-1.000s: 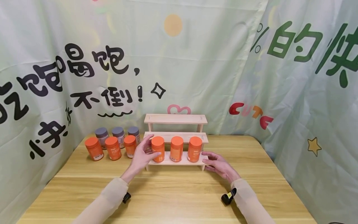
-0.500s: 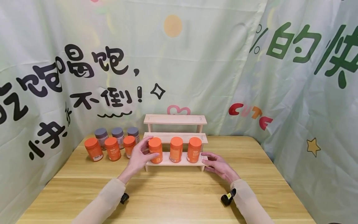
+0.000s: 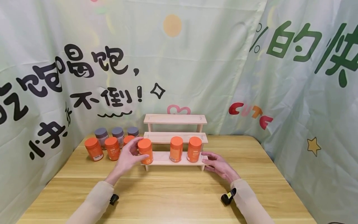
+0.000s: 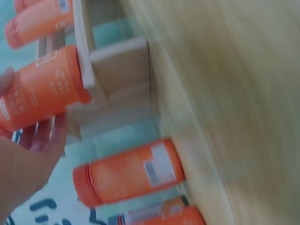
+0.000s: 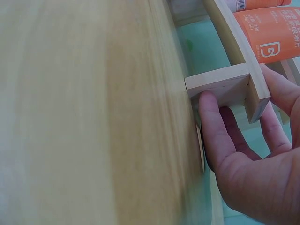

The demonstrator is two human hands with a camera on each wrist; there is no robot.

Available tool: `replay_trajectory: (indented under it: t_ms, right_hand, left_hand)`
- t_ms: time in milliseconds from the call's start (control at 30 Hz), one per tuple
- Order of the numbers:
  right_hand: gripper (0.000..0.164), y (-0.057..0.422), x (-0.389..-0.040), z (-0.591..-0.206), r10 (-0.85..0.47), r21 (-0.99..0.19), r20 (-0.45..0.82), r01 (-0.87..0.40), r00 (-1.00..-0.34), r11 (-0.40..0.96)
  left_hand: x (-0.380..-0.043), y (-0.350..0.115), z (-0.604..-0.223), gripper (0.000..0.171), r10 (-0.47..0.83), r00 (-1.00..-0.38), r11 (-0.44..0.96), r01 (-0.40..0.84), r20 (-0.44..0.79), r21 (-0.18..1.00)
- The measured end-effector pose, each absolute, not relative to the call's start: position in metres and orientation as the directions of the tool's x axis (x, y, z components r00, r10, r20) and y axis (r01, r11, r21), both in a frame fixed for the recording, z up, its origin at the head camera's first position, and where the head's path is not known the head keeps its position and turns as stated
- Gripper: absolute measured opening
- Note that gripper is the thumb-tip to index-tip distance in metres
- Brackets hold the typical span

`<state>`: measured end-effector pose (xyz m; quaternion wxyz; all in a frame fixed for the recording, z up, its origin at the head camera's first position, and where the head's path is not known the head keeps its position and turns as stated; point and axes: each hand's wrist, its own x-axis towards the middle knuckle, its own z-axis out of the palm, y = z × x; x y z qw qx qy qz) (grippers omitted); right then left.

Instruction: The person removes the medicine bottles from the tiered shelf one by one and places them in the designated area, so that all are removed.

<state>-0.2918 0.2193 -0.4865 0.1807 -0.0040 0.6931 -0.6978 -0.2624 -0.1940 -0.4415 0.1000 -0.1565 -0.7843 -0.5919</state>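
My left hand [image 3: 126, 160] grips an orange jar [image 3: 145, 149] with an orange lid, thumb in front and fingers behind. That jar stands upright at the left end of the lowest step of a three-tier wooden display rack [image 3: 160, 158]. In the left wrist view, the base of the held jar [image 4: 47, 89] reaches slightly past the board's end. Two more orange jars, one in the middle [image 3: 176, 150] and one toward the right [image 3: 194, 150], share this step. My right hand [image 3: 221, 165] holds the rack's lower right end, its thumb at the board [image 5: 255, 91] and fingertips against the leg.
Left of the rack, several jars stand on the wooden table [image 3: 179, 193]: orange ones [image 3: 94, 150] in front, purple-lidded ones [image 3: 102, 137] behind. The rack's middle step [image 3: 162, 136] and top step [image 3: 175, 119] rise behind. A printed cloth [image 3: 195, 62] hangs around the table.
My left hand has moved left with the orange jar, from near the middle jar to the step's left end. My right hand stays at the rack's right end.
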Motion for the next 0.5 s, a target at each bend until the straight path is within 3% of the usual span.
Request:
replay_trajectory:
  t_ms: [200, 500]
  right_hand:
    - [0.052, 0.219, -0.292, -0.486, -0.260, -0.970, -0.243, 0.241, -0.934, 0.039]
    - [0.052, 0.219, -0.290, -0.485, -0.252, -0.969, -0.245, 0.242, -0.936, 0.042]
  left_hand:
    - [-0.262, -0.215, -0.439, 0.075, 0.125, -0.921, 0.335, 0.389, 0.368, 0.858]
    - [-0.258, -0.230, -0.444, 0.076, 0.096, -0.923, 0.298, 0.384, 0.373, 0.874]
